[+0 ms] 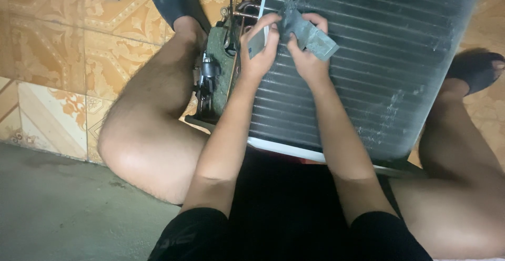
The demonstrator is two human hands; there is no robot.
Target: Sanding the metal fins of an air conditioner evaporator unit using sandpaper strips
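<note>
We sit on the floor with knees spread, and a finned air-conditioner coil [363, 66] lies flat between our legs, its dark ribbed face turned up toward us. Both hands work at its far left corner. Our left hand [259, 50] is curled around a small pale, flat piece at the coil's edge, fingers bent over it and thumb below, so that it looks pinched rather than merely touched. Our right hand [304, 56] is closed on a grey, dusty rectangular pad [314, 36], which rests tilted on the fins with one end sticking out past the knuckles toward the right. The two hands sit just beside each other, nearly touching at the fingertips.

Left of the coil, a green circuit board [220, 61] with copper tubing [247, 14] and dark fittings hangs off the unit's end, just beside our left wrist. A white edge strip [284, 150] runs along the coil's near side, above our dark shorts.

As to how far the work has come, we judge it unfinished. Pale streaks and patches of dust show on the fins toward the right and lower right, well apart from the hands, while the band near the hands looks more even. Whether that band has been wiped clean we cannot tell in this dim light. The patterned floor tiles [58, 40] and black sandals [173, 0] frame the scene.
</note>
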